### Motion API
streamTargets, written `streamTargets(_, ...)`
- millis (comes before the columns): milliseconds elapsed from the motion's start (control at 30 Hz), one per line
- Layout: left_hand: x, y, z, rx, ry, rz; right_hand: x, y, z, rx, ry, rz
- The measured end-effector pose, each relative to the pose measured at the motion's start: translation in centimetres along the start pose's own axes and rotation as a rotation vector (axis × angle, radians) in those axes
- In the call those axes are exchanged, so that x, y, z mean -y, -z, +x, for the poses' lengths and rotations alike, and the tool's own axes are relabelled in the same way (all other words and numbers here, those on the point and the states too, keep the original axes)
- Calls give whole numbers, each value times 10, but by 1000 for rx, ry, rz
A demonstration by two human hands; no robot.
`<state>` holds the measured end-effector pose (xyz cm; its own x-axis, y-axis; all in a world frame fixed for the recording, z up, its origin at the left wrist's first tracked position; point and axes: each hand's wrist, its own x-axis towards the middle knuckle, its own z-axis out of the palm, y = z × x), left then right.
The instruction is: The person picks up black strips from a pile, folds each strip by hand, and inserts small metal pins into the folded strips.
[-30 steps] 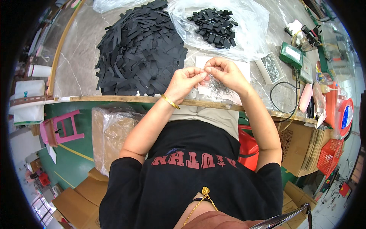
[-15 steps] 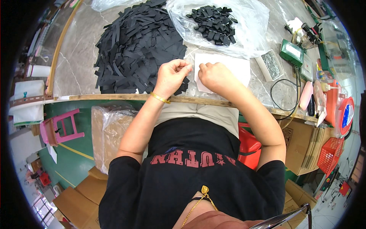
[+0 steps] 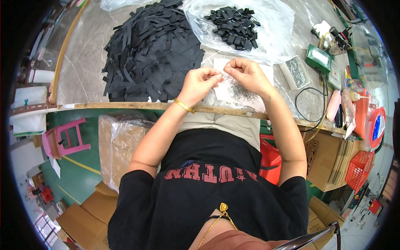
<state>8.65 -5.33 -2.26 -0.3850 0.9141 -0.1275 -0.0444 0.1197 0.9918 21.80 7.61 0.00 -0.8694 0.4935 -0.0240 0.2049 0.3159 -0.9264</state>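
My left hand (image 3: 200, 86), with a gold bangle at its wrist, is closed in a pinch at the right edge of a big heap of black ribbon strips (image 3: 150, 54). Just to its right, my right hand (image 3: 250, 76) pinches too, its fingertips almost meeting the left ones. Whatever sits between the fingers is too small to make out. Under the right hand lies a white sheet (image 3: 263, 71) bearing a loose pile of thin metal pins (image 3: 237, 91). Beyond the hands, several folded black ribbon pieces (image 3: 235, 27) rest on a clear plastic bag (image 3: 275, 25).
A white box of metal pins (image 3: 296, 71) stands right of the sheet. Farther right are a green device (image 3: 318, 58) and a black cable (image 3: 306, 88). The table's wooden edge (image 3: 137, 106) runs before me; a pink stool (image 3: 71, 137) is at the left.
My right hand has lifted from the sheet and turned, uncovering the pin pile. My left hand has moved right, and the fingertips of both hands have come together.
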Motion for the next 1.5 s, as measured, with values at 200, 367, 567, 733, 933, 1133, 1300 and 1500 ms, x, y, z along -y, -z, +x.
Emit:
streamTargets(200,-7,-4,0,116,161,-277,-4,-1,-3,6,-177,426)
streamTargets(367,-9,-4,0,140,162,-270,-3,-6,-5,-4,-176,449)
streamTargets(567,-9,2,0,178,155,-229,2,-12,-5,8,-185,375)
streamTargets(733,-10,12,-1,389,226,-180,26,-6,-24,-96,583,-557)
streamTargets(933,-16,25,-1,668,309,-62,36,-11,-44,82,776,-1017)
streamTargets(1133,-45,42,23,696,263,227,33,-12,-49,104,700,-1015)
streamTargets(1300,-29,69,83,-162,-211,1026,31,-16,-42,-192,611,-720)
streamTargets(1500,-19,61,94,-205,-253,1222,30,-30,-37,-257,576,-556)
